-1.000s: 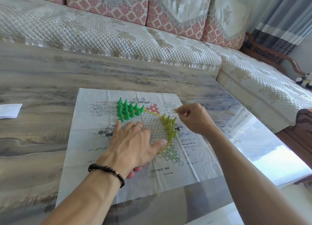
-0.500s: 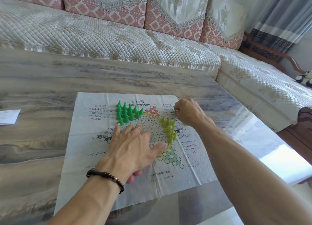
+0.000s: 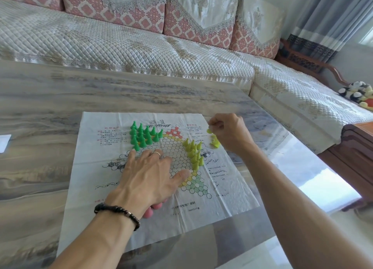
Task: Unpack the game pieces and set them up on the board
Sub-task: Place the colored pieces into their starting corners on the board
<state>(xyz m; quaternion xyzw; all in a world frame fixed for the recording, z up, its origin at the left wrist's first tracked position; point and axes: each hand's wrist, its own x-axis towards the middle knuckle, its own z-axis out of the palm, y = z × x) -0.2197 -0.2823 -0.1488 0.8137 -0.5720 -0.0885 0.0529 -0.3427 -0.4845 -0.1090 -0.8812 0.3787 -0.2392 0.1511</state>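
Observation:
A thin paper game board point(image 3: 222, 192) with a printed hexagon star lies on the marble table. Several green cone pieces point(image 3: 144, 135) stand at its upper left point. Several yellow-green cones point(image 3: 194, 151) stand along the right side. My left hand point(image 3: 150, 178) lies flat on the board with fingers spread, and pink pieces point(image 3: 153, 209) peek out under its palm. My right hand point(image 3: 228, 133) is raised at the board's upper right, fingers pinched on a yellow piece point(image 3: 209, 130). More loose yellow pieces point(image 3: 215, 142) lie just under that hand.
A quilted sofa point(image 3: 121, 44) runs behind the table and turns down the right side. A white paper point(image 3: 4, 142) lies at the table's left edge. A wooden cabinet point(image 3: 355, 153) stands at the right, a plush toy point(image 3: 359, 94) beyond it.
My right hand has shifted right and up from the yellow row, lifting a yellow piece. Loose yellow pieces now show beneath it. The left hand stays flat on the board.

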